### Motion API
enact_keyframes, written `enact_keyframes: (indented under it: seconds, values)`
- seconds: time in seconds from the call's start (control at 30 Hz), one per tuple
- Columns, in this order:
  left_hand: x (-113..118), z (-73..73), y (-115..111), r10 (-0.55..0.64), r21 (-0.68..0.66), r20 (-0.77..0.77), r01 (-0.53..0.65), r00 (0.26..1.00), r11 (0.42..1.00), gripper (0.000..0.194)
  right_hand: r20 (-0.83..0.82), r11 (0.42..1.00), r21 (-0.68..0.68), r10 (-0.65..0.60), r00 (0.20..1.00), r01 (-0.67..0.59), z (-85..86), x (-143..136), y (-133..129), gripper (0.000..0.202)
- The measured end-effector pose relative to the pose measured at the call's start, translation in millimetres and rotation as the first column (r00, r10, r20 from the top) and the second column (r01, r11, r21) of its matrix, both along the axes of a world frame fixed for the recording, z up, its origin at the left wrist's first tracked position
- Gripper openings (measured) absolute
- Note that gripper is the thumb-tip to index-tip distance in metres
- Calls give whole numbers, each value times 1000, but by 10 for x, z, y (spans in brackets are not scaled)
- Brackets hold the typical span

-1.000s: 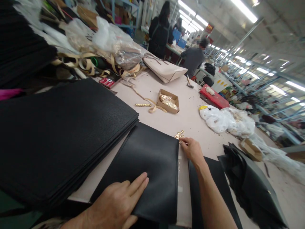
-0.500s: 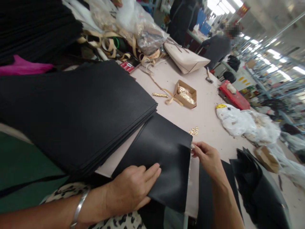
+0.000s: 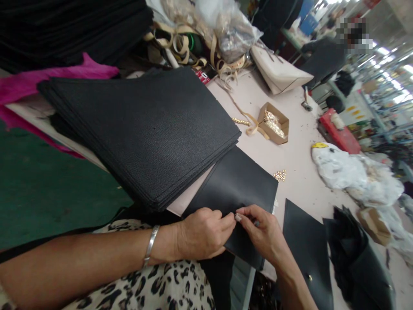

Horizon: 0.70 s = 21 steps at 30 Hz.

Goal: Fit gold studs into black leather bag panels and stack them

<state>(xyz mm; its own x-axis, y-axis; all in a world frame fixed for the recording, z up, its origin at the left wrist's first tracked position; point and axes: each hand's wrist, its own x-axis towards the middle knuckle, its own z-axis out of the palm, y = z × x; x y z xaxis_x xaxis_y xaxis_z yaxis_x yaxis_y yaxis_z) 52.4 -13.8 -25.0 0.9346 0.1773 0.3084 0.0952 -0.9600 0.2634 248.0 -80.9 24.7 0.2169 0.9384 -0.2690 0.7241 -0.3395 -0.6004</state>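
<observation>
A black leather panel (image 3: 226, 181) lies smooth side up on the table edge in front of me. Over it, my left hand (image 3: 206, 232) and my right hand (image 3: 261, 228) meet fingertip to fingertip. The left fingers are curled and closed at the panel's middle. Thumb and forefinger of the right hand are pinched together; whatever is between the fingertips is too small and hidden to name. Small gold metal pieces (image 3: 279, 175) lie in a loose heap just beyond the panel's far corner.
A thick stack of black leather panels (image 3: 151, 129) stands at the left. Behind are a cardboard box (image 3: 280, 129) of gold pieces and a cream bag (image 3: 277, 71). Right lie another black panel (image 3: 300, 241) with a gold piece, folded black leather (image 3: 358, 262) and white plastic bags (image 3: 338, 168).
My right hand has moved left from the panel's right edge to its middle. The left hand has gone from lying on the panel to closed fingers beside the right. The view has shifted.
</observation>
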Motion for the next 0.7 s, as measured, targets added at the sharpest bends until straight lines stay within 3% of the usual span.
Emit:
enact_keyframes:
  seconds: [0.5,0.7]
  values:
    - [2,-29,11,-9,-27,30,10,999,1000,42,-4,950,-299,-92,996,87,118,6,228,22]
    - [20,-41,1,25,-36,50,-23,998,999,33,-25,916,-399,-61,998,46,112,60,288,20]
